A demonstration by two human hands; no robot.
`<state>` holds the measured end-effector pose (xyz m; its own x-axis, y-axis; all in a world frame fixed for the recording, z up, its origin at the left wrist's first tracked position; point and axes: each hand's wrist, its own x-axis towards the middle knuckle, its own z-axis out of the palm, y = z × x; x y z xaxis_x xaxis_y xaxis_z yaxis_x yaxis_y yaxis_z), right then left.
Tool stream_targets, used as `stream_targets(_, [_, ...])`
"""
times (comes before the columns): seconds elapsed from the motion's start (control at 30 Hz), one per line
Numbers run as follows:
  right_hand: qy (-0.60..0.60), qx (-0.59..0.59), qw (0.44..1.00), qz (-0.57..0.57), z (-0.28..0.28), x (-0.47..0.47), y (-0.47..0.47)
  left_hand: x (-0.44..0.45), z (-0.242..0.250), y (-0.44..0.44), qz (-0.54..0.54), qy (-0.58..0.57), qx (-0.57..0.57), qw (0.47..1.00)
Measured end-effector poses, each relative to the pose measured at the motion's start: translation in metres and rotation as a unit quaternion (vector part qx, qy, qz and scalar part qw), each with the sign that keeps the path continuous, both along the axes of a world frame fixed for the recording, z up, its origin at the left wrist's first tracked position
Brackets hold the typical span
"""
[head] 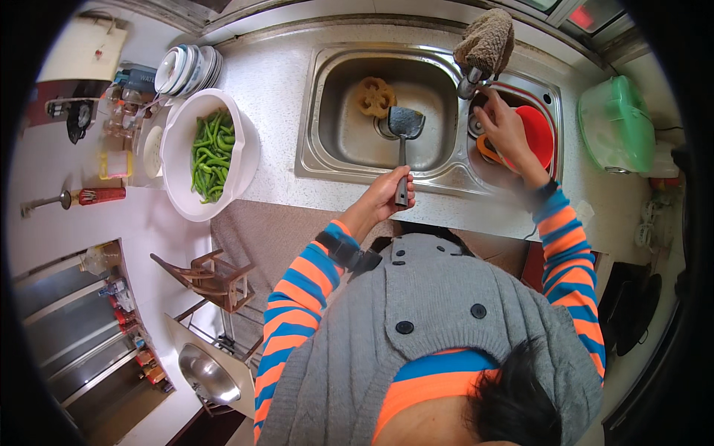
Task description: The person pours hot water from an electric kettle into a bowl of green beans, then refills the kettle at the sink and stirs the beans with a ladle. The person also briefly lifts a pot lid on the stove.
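My left hand [385,192] grips the handle of a metal wok spatula [403,146] over the front rim of the steel sink [304,150]. The spatula's dark, wet blade hangs over the left basin, near the drain. Behind it, a sponge with large holes [375,96] lies on the basin floor. My right hand [502,125] hangs over the smaller right basin, fingers apart and nothing visibly held. Its fingertips are close beside the metal faucet [469,83]; whether they touch is unclear. Below that hand are a red bowl [538,134] and an orange object [486,149], partly hidden.
A brown cloth [486,42] covers the upper faucet. On the left, a white plastic tub [249,145] of green peppers [213,156] stands near the counter edge, with stacked dishes [192,69] behind it. A green-lidded container [616,125] stands right of the sink.
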<state>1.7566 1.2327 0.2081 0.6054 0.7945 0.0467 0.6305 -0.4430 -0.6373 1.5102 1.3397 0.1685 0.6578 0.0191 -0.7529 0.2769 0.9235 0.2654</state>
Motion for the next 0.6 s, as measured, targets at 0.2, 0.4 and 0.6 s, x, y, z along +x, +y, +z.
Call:
stream_targets(0.2, [-0.082,-0.079,0.992,0.054,-0.025,0.032,0.009,0.028,-0.001,0.011,-0.016,-0.024,-0.024,0.999])
stream_targets(0.4, [0.163,0.003,0.982,0.091,0.000,0.036,-0.011,0.044,-0.010,0.023,-0.037,-0.003,-0.072,0.997])
stream_targets(0.6, [0.254,0.176,0.943,0.123,0.038,0.011,0.025,0.063,-0.016,0.034,-0.053,-0.034,-0.111,0.992])
